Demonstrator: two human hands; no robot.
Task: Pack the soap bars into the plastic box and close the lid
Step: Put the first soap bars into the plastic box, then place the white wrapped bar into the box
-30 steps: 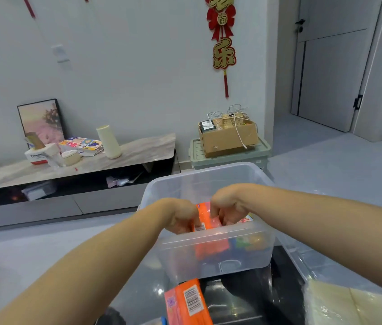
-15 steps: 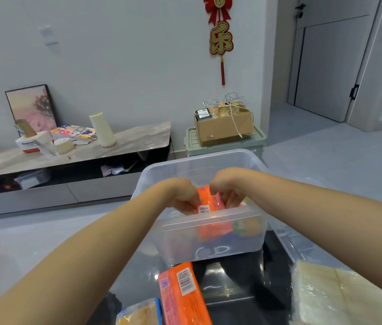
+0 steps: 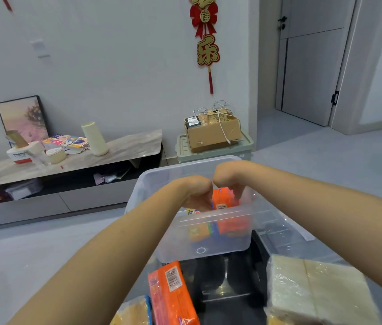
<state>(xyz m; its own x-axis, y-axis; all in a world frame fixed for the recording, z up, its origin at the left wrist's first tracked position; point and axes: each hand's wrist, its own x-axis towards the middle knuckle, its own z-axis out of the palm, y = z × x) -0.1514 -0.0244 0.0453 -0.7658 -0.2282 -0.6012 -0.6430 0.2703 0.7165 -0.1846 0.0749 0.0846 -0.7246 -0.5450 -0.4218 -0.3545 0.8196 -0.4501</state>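
A clear plastic box (image 3: 208,245) stands on a dark glossy table. Both my hands reach inside it. My left hand (image 3: 195,192) and my right hand (image 3: 228,178) grip an orange soap pack (image 3: 224,199) held upright between them, just above the near rim. Other soap packs show blurred through the front wall. In front of the box lie another orange soap pack (image 3: 173,294), a yellow pack (image 3: 131,313) and a pale wrapped soap bundle (image 3: 314,294). The clear lid (image 3: 279,228) lies to the right of the box.
Behind the box is grey floor, a low TV bench (image 3: 68,160) with clutter, and a cardboard box (image 3: 213,132) on a green crate. A door (image 3: 312,62) is at the far right.
My hands have moved a little right inside the box with the orange pack, and it stands somewhat lower. The camera view has shifted slightly.
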